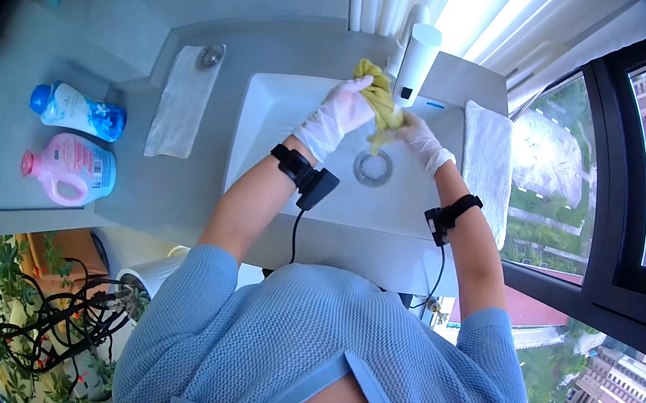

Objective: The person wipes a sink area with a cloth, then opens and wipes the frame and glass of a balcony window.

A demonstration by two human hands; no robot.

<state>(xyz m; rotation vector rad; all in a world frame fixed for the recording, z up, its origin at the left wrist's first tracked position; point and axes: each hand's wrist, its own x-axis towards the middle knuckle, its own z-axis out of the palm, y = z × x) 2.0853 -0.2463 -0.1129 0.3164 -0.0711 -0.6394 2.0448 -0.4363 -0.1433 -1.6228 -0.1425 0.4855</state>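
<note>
A yellow-green cloth (380,100) hangs bunched and twisted between my two gloved hands, over the white sink basin (277,177). My left hand (349,102), in a thin white glove, grips its upper part. Lower down, my right hand (416,133), gloved the same way, holds the other side and looks slightly blurred. The cloth's loose end dangles above the drain (373,168), where some whitish foam or water shows. Just behind the cloth stands a white faucet (420,61), its spout close to my right hand. Whether water is running cannot be made out.
Left of the basin lies a folded white cloth (179,106) with a metal drain stopper (211,57) on it. A white towel (486,174) covers the right ledge beside the window. Blue-white (81,111) and pink (71,168) bottles are at far left. Cables run from my wrist devices.
</note>
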